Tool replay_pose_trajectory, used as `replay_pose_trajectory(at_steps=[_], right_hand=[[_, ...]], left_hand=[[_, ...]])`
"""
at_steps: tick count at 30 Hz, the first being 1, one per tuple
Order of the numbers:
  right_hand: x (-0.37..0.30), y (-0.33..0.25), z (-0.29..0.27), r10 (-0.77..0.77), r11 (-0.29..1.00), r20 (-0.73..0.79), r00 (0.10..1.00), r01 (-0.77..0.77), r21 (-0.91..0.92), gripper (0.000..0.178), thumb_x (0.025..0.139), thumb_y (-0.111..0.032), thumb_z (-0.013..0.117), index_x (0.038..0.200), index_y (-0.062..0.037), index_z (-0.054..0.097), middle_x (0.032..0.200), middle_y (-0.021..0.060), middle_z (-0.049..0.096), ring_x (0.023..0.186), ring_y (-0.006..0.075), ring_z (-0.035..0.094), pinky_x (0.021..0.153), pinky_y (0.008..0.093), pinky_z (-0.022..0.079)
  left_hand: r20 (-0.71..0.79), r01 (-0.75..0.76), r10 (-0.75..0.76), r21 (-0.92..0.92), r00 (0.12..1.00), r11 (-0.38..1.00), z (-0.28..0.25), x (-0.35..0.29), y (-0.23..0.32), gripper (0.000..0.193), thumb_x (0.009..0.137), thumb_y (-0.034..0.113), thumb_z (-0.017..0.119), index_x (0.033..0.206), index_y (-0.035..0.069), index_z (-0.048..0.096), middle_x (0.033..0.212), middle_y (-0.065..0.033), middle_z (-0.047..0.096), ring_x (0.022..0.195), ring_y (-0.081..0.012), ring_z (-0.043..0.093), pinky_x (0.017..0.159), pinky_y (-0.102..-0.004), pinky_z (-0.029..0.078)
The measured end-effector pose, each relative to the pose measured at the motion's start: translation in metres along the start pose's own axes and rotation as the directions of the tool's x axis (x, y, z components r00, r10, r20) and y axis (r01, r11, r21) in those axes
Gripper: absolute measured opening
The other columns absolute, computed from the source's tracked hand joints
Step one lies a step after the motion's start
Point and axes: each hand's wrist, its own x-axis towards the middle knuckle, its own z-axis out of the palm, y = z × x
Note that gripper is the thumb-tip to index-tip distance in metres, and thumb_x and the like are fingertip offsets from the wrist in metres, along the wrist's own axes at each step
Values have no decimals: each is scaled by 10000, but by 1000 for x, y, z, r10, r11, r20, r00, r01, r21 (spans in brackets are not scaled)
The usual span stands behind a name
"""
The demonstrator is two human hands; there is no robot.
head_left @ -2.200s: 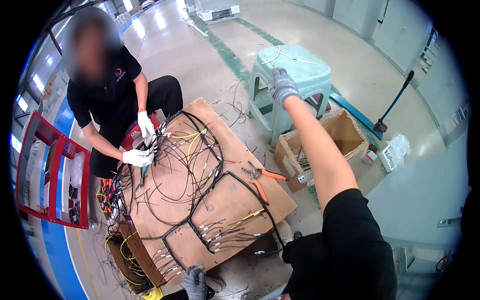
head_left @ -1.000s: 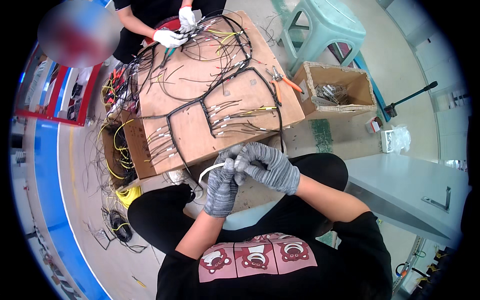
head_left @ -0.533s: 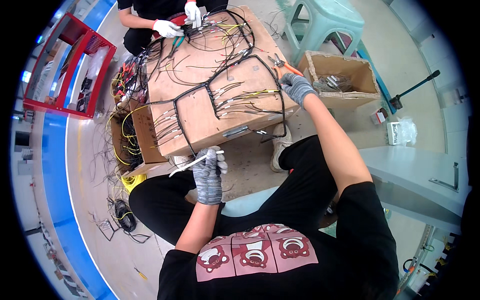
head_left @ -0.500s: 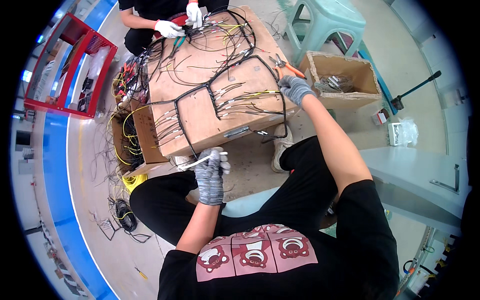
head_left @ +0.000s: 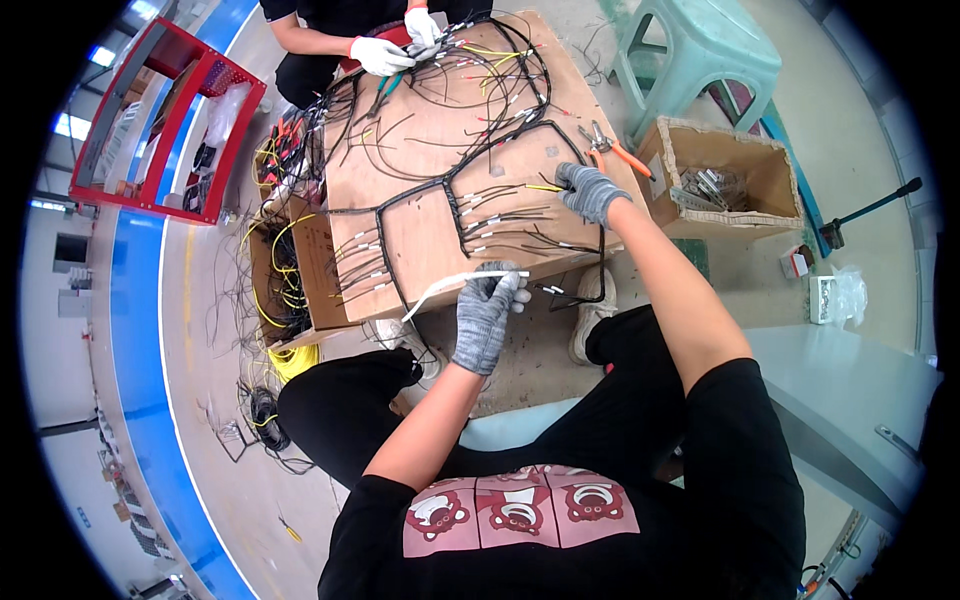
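Note:
My left hand (head_left: 484,318), in a grey knit glove, is closed on a thin white tube-like strip (head_left: 450,284) just in front of the board's near edge. My right hand (head_left: 592,192), gloved alike, has its fingers closed at the end of a yellow wire (head_left: 543,187) near the board's right side. That wire belongs to a black-taped wiring harness (head_left: 440,182) spread over the wooden board (head_left: 405,255). Many of its short black branches carry white sleeves. Orange-handled pliers (head_left: 612,152) lie beyond my right hand.
Across the board, a co-worker's white-gloved hands (head_left: 383,56) work at the harness by green-handled pliers (head_left: 388,92). Cardboard boxes stand left and right; the right box (head_left: 740,222) holds metal pieces. A pale green stool (head_left: 700,55) stands behind it, a red rack (head_left: 150,190) at far left.
My left hand has moved right along the board's near edge with the white strip. My right hand has shifted left over the board to the yellow wire's end. The whole view has shifted slightly.

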Motion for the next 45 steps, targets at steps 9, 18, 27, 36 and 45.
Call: replay_pose_trajectory(at_steps=[9,18,27,36,45], right_hand=[[12,23,3,-82,879,-129,988,132,459,187,743,-115,659,862,-24,546,743,40,558,708,143,496,700,282,436],[8,5,-11,-76,699,-53,996,91,709,270,759,-43,663,1007,-24,559,850,-22,522,768,72,479,717,220,433],[2,-3,-14,-46,689,-22,999,48,723,268,752,-66,668,988,-18,550,809,-8,525,754,80,486,699,224,438],[6,-5,-25,-51,638,68,996,-20,769,206,823,-118,597,995,-9,568,870,61,616,791,140,594,732,259,469],[13,11,-24,-16,677,65,998,-37,735,263,818,-148,621,1052,-39,572,887,33,608,776,126,583,742,263,495]], left_hand=[[-23,-162,161,-67,987,985,32,106,24,164,870,140,556,974,13,554,811,-65,614,662,-113,595,552,-214,487],[-24,-102,101,-58,995,993,29,139,18,151,875,117,540,975,5,550,817,-77,618,684,-136,611,579,-217,511],[40,-63,68,-103,997,993,27,143,12,184,861,86,553,1016,-13,545,872,-109,632,711,-147,621,583,-216,519],[92,-77,79,-15,993,997,32,146,8,172,869,93,542,1015,3,551,879,-79,626,736,-152,623,596,-220,511],[57,-70,67,46,996,996,35,149,6,161,863,94,554,997,4,562,856,-83,631,719,-156,630,572,-222,516]])
